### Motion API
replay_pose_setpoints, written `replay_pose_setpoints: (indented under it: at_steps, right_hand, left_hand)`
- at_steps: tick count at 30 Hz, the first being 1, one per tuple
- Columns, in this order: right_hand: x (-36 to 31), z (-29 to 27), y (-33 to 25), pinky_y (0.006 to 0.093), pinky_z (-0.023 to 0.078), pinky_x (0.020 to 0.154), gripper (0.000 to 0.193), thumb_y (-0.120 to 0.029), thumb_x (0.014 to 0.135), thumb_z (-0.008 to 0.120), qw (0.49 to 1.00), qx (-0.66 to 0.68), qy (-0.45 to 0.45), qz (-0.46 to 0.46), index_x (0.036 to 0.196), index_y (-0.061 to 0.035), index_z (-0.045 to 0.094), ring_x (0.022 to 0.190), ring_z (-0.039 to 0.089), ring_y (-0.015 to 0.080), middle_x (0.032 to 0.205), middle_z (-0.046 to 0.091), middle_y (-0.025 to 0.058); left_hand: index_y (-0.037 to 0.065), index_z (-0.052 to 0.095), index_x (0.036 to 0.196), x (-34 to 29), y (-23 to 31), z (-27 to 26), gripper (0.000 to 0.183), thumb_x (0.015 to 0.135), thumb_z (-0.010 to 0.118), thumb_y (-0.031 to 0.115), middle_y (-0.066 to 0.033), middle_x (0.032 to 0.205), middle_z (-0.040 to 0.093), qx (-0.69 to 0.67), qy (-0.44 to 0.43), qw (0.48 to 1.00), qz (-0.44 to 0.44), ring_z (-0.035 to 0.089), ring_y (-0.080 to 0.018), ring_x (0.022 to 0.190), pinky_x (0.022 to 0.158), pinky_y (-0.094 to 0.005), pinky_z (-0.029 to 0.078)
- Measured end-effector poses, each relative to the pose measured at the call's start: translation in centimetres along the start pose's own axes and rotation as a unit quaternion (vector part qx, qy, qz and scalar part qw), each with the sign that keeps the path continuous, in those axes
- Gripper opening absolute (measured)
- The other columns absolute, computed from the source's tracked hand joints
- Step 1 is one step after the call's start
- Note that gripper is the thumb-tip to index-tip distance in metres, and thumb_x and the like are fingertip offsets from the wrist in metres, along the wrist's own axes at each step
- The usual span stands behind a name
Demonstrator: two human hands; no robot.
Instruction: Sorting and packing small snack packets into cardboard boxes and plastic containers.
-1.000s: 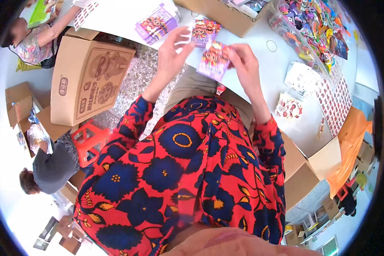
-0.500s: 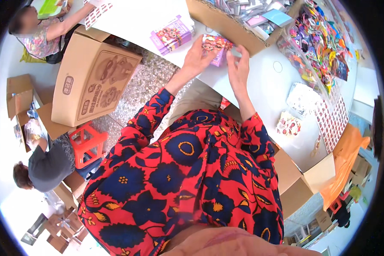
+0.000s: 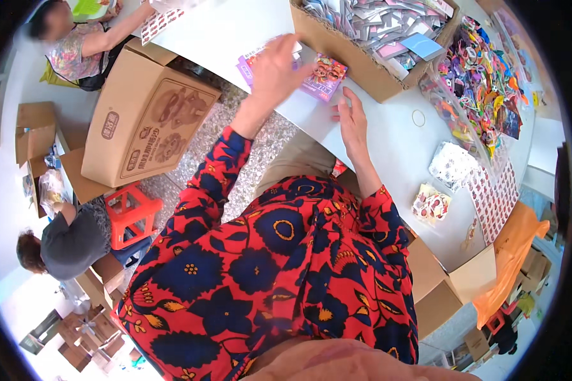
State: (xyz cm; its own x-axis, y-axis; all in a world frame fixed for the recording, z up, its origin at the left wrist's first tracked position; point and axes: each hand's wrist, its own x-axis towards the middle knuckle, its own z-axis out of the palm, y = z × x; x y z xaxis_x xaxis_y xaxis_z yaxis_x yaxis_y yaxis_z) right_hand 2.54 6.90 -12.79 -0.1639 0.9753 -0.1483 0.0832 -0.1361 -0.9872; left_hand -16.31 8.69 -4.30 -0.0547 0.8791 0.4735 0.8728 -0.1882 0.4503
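A small purple box (image 3: pixel 327 73) with a colourful printed top rests on the white table (image 3: pixel 388 136), against the cardboard carton's side. My left hand (image 3: pixel 274 73) hovers to its left over a purple package (image 3: pixel 245 67), covering most of it. Its thumb is spread toward the small box, and nothing shows in its grasp. Just below the small box, my right hand (image 3: pixel 353 120) is empty, its fingers apart and slightly curled. It appears clear of the box.
Flat packets fill a cardboard carton (image 3: pixel 343 60) at the back. Beside it, a clear plastic tub (image 3: pixel 448 105) holds bright trinkets. To the right lie a thin ring (image 3: pixel 419 118), small bags (image 3: pixel 431 204) and a sticker sheet (image 3: pixel 494 203). A large carton (image 3: pixel 152 120) stands left, near two people.
My left hand has left the small purple box and swung up and left over the other purple package. My right hand has come away from the box, which now lies on the table.
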Motion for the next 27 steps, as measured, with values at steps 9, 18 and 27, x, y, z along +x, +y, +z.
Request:
replay_pose_setpoints:
  at_steps: [9, 18, 27]
  right_hand:
    - [-2.8, -3.2, -0.3, 0.0292, 0.051, 0.075, 0.031, -0.020, 0.096, 0.046, 1.000, -0.008, 0.006, 0.007, 0.121, -0.0027, 0.054, 0.094, 0.058, 0.0154, 0.114, 0.056, 0.0091]
    - [-3.8, -4.8, 0.0, 0.0285, 0.051, 0.076, 0.025, -0.014, 0.095, 0.049, 1.000, 0.005, 0.016, -0.017, 0.115, -0.0033, 0.058, 0.096, 0.057, 0.0155, 0.123, 0.053, 0.0078]
    - [-4.8, -4.6, -5.4, 0.0263, 0.050, 0.077, 0.025, -0.009, 0.092, 0.054, 0.990, -0.050, 0.008, -0.135, 0.116, -0.0042, 0.058, 0.097, 0.056, 0.0116, 0.119, 0.056, 0.0059]
  left_hand:
    - [0.001, 0.038, 0.136, 1.8, -7.1, -0.9, 0.097, 0.063, 0.077, 0.052, -0.0231, 0.126, 0.051, 0.130, -0.274, 0.949, -0.084, 0.051, -0.0365, 0.116, 0.098, -0.0412, 0.041]
    - [0.003, 0.041, 0.135, 1.1, -7.2, -2.0, 0.094, 0.062, 0.078, 0.049, -0.0200, 0.120, 0.056, 0.102, -0.165, 0.979, -0.061, 0.056, -0.0324, 0.110, 0.092, -0.0397, 0.045]
    - [0.000, 0.048, 0.126, 0.2, -0.7, -3.1, 0.081, 0.060, 0.081, 0.034, -0.0174, 0.105, 0.062, -0.038, -0.037, 0.998, -0.034, 0.063, -0.0302, 0.094, 0.082, -0.0377, 0.050]
